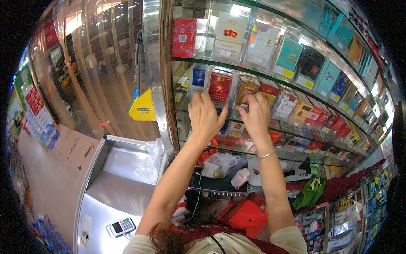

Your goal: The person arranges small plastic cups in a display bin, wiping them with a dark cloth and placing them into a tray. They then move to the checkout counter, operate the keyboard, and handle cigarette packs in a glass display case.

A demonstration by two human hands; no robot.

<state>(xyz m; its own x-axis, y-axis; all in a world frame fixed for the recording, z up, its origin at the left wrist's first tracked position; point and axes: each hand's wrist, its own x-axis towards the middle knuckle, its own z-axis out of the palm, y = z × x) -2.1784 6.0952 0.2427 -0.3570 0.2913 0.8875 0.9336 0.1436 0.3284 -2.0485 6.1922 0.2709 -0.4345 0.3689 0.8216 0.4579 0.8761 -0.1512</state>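
My left hand reaches up to the second glass shelf, its fingers at the lower left edge of a red cigarette pack in a clear holder. Its thumb is near that pack's lower right corner. Beside it, my right hand has bent fingers and thumb in front of a brown-gold cigarette pack. Whether either hand grips a pack or only touches it is hidden by the fingers. A blue-and-white pack stands left of the red one, and a red-gold pack is partly behind my right fingers.
Glass shelves of cigarette packs curve off to the right. Lower left is a metal counter with a card terminal. A pink-white bottle and plastic bag lie below the shelves. Clear strip curtains hang left.
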